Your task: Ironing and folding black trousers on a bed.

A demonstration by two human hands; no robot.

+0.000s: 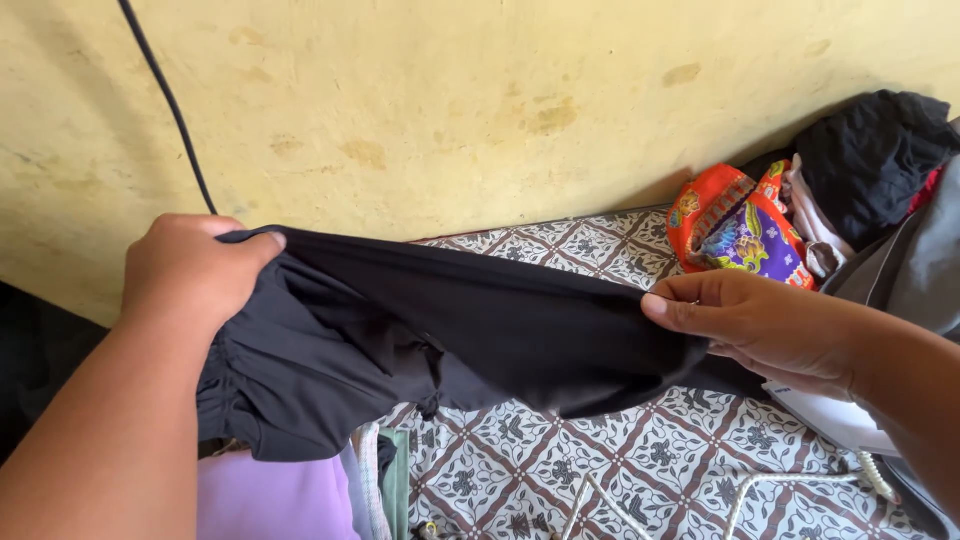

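Note:
A black garment [440, 330] hangs stretched between both hands above a patterned cloth surface [620, 470]. My left hand [190, 270] grips its upper left edge, fingers curled over the fabric. At the right, my right hand [750, 320] pinches the other end, thumb on top. The garment sags in the middle and bunches below my left hand.
A pile of clothes sits at the back right: an orange and purple patterned cloth [740, 225] and a black one [875, 150]. Lilac fabric [270, 495] lies at the lower left. A white cord [780, 485] crosses the surface. A black cable [165, 95] runs down the yellow wall [450, 100].

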